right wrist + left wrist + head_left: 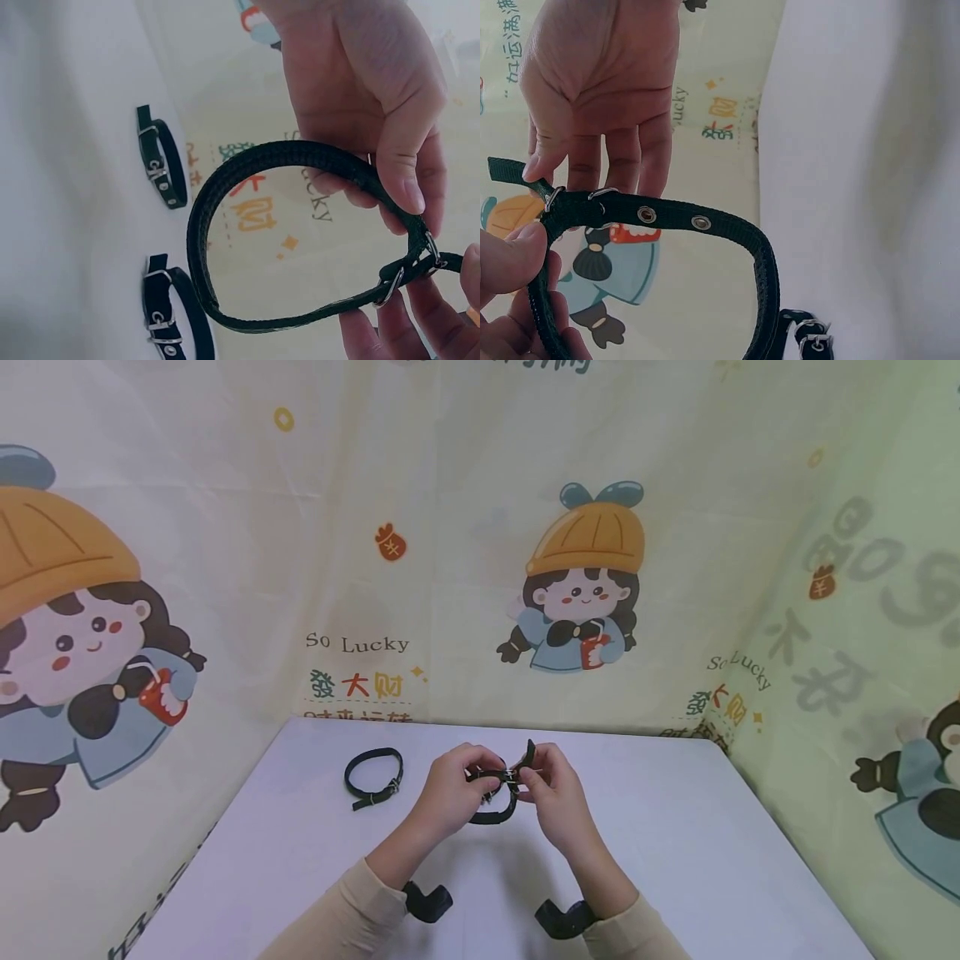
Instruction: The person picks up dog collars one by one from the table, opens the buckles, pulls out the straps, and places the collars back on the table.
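Observation:
Between both hands is a black collar with metal buckle and eyelets (735,227), closed into a loop and held above the table. My left hand (450,789) pinches its band between thumb and fingers, left of the buckle. The thumb of my right hand (555,793) presses on the strap by the metal loops, with the fingers behind; the strap's free end (506,170) sticks upward there. In the right wrist view the loop (196,225) hangs toward the table, and the left hand (367,97) grips its upper band.
A second buckled collar (375,752) lies looped on the white table (315,860), left of the hands. The right wrist view shows another looped collar (159,289) beside it. A printed cloth (465,610) hangs behind the table.

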The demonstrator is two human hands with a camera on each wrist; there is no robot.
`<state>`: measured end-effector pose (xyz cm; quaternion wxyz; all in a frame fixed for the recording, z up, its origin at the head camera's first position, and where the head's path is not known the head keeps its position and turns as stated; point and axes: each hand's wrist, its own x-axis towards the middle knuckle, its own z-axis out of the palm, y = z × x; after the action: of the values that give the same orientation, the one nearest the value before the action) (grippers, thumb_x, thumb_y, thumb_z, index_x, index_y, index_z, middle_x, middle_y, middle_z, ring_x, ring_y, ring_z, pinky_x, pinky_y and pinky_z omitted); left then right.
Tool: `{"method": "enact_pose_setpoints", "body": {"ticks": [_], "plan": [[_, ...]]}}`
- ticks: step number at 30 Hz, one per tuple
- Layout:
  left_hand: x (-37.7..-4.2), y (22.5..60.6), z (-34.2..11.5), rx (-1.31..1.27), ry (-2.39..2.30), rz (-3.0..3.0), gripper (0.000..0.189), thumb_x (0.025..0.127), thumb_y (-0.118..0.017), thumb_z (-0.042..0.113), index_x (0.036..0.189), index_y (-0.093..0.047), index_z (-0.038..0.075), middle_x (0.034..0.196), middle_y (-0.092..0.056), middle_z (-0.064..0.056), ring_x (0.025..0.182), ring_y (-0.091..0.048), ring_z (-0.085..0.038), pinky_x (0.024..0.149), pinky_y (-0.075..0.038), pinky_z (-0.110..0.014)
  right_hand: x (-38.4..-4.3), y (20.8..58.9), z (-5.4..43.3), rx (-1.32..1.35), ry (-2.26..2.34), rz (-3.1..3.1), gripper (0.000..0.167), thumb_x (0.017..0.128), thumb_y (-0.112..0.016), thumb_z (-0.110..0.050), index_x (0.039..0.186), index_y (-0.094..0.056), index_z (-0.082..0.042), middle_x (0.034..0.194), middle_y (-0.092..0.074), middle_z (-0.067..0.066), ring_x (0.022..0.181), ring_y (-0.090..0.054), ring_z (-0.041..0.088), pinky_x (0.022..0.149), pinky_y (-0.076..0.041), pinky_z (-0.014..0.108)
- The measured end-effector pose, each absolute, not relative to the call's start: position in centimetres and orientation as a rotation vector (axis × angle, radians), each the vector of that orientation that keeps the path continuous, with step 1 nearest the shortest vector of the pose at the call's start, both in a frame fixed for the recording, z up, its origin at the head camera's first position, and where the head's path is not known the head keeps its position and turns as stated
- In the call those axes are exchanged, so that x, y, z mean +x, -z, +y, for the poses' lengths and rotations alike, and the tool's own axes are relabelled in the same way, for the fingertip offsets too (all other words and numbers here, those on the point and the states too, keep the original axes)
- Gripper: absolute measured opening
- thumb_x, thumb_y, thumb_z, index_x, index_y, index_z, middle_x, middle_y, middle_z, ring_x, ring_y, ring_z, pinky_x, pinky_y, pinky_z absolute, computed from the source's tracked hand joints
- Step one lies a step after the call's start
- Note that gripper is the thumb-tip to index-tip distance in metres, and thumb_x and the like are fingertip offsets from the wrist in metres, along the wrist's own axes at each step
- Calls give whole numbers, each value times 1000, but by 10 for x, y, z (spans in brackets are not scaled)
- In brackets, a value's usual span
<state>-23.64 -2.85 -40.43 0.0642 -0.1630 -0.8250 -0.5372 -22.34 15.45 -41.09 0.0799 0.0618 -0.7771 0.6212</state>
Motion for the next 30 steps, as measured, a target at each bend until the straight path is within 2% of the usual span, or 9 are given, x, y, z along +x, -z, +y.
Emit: {"method": "enact_pose_setpoints", "body": {"ticks": [4,10,16,26,30], "plan": [[-236,404,-28,-485,1625,-2508,24,95,-79,1,104,-80,23,101,-71,4,95,-63,-19,75,-59,-32,-223,412,155,186,-1851,-2329,17,107,-61,-2,123,-60,-8,115,-69,17,104,-76,27,85,-67,42],[-239,404,-28,-504,1620,-2577,25,96,-77,0,106,-80,22,100,-67,1,97,-60,-21,79,-58,-34,-224,413,156,191,-1847,-2348,17,107,-62,-3,123,-62,-10,114,-69,15,104,-76,26,89,-67,47],[-242,403,-30,-552,1569,-2678,26,98,-74,-1,109,-79,23,99,-64,-1,94,-60,-21,80,-58,-35,-224,411,157,230,-1794,-2385,16,107,-62,-2,120,-63,-10,114,-69,15,103,-75,25,87,-67,40],[-248,401,-31,-649,1570,-2752,31,94,-73,-8,102,-75,22,98,-68,-6,95,-61,-23,77,-54,-34,-223,408,159,243,-1761,-2424,15,107,-61,-3,120,-63,-10,112,-69,13,103,-75,24,89,-66,50],[-248,401,-30,-627,1608,-2758,31,95,-72,-7,100,-74,23,99,-68,-6,97,-60,-24,77,-55,-36,-224,407,159,238,-1760,-2442,15,107,-62,-4,120,-64,-12,113,-69,13,103,-75,25,87,-66,46]]}}
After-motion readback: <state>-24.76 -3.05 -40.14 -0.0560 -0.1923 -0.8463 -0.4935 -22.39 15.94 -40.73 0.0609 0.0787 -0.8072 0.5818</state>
